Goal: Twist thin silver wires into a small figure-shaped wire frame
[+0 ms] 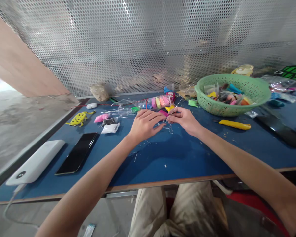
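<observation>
A thin silvery wire [181, 98] slants up and to the right from between my hands, over the blue table. My right hand [185, 121] is closed, pinching this wire near its lower end. From the left, my left hand [146, 123] reaches to the same spot, its thumb and fingertips brought together about the wire; the exact contact is small and blurred. Just behind the fingertips lies a bright pink piece [163, 113], partly covered by the fingers. A yellow piece [170, 108] is beside it. Loose clear strands [171, 127] lie below my hands.
A green basket [212, 104] of small packets stands right, with a yellow cutter knife [234, 124] in front. Leftward are pink [102, 118] and white packets [110, 128], a yellow spotted toy [79, 118], a phone [77, 154] and a power bank [37, 161]. Perforated metal [138, 42] rises behind.
</observation>
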A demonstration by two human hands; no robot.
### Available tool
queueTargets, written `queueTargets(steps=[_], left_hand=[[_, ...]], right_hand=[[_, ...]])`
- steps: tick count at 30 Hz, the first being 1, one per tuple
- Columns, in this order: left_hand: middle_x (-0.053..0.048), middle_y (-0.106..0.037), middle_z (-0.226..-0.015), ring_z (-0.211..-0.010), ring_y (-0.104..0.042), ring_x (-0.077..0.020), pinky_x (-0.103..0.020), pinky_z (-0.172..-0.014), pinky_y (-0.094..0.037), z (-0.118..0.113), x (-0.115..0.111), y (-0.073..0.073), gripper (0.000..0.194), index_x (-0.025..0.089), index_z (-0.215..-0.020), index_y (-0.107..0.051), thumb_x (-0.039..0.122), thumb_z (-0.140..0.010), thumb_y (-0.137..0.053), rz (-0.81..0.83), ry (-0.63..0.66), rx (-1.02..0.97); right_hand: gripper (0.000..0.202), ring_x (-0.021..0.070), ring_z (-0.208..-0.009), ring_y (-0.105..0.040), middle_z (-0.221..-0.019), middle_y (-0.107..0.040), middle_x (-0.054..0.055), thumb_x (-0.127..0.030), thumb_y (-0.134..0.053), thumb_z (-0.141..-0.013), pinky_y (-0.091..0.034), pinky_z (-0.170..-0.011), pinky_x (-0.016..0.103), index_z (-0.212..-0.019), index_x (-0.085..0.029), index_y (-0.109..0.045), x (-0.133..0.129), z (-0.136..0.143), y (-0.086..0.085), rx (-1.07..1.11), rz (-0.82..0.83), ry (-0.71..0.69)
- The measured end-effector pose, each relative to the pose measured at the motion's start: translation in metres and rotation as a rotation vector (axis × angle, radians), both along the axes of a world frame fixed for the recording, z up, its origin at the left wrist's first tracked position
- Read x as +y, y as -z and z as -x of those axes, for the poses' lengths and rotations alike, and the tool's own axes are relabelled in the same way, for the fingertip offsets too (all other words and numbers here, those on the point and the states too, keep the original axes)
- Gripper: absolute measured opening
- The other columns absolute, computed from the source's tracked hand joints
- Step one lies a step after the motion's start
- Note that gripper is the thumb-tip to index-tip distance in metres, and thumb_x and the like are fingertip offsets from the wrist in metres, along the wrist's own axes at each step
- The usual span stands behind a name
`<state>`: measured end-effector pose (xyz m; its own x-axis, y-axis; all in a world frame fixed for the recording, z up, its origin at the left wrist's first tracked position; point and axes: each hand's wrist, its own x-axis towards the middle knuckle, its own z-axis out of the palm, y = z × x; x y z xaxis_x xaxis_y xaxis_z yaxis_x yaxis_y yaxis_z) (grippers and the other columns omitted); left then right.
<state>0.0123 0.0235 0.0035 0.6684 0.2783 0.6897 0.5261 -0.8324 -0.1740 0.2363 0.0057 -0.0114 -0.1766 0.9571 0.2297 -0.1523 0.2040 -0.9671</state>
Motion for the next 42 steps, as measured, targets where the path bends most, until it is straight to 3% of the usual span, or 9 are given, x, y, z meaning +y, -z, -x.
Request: queueTargets(steps=[10,22,31,42], left_hand=[[0.001,-0.075,-0.112,-0.103,-0.068,-0.0207,-0.039,-0.092,-0.049,0.002,-0.003,-0.007,0.026,0.027,-0.116,-0.069,0.035,-0.092,-0.066,-0.141,-0.021,0.098],[0.003,-0.075,-0.114,-0.103,-0.067,-0.0214,-0.043,-0.090,-0.050,0.003,-0.005,-0.010,0.019,0.034,-0.110,-0.070,0.030,-0.093,-0.062,-0.123,-0.016,0.159],[0.005,-0.076,-0.103,-0.088,-0.068,-0.0184,-0.043,-0.084,-0.052,0.005,-0.004,-0.012,0.021,0.036,-0.108,-0.070,0.024,-0.093,-0.061,-0.228,0.034,0.173],[0.006,-0.076,-0.108,-0.089,-0.069,-0.0188,-0.046,-0.085,-0.053,0.006,-0.004,-0.013,0.027,0.039,-0.112,-0.068,0.022,-0.093,-0.058,-0.169,0.036,0.178]], right_hand=[[0.029,0.0179,-0.077,-0.069,-0.079,-0.070,0.001,-0.035,-0.082,-0.077,-0.056,-0.079,0.036,-0.094,-0.022,-0.064,0.002,-0.001,0.003,-0.086,-0.074,-0.016],[0.026,0.0195,-0.085,-0.068,-0.088,-0.069,0.002,-0.040,-0.077,-0.082,-0.055,-0.084,0.038,-0.096,-0.024,-0.063,-0.004,0.001,-0.003,-0.202,-0.148,-0.069],[0.029,0.0178,-0.082,-0.066,-0.086,-0.068,0.002,-0.039,-0.081,-0.078,-0.055,-0.079,0.035,-0.097,-0.023,-0.065,-0.003,0.002,-0.001,-0.106,-0.076,-0.089],[0.027,0.0171,-0.085,-0.065,-0.089,-0.069,0.002,-0.037,-0.081,-0.076,-0.053,-0.080,0.033,-0.094,-0.022,-0.068,-0.003,0.001,-0.005,-0.110,-0.026,-0.077]])
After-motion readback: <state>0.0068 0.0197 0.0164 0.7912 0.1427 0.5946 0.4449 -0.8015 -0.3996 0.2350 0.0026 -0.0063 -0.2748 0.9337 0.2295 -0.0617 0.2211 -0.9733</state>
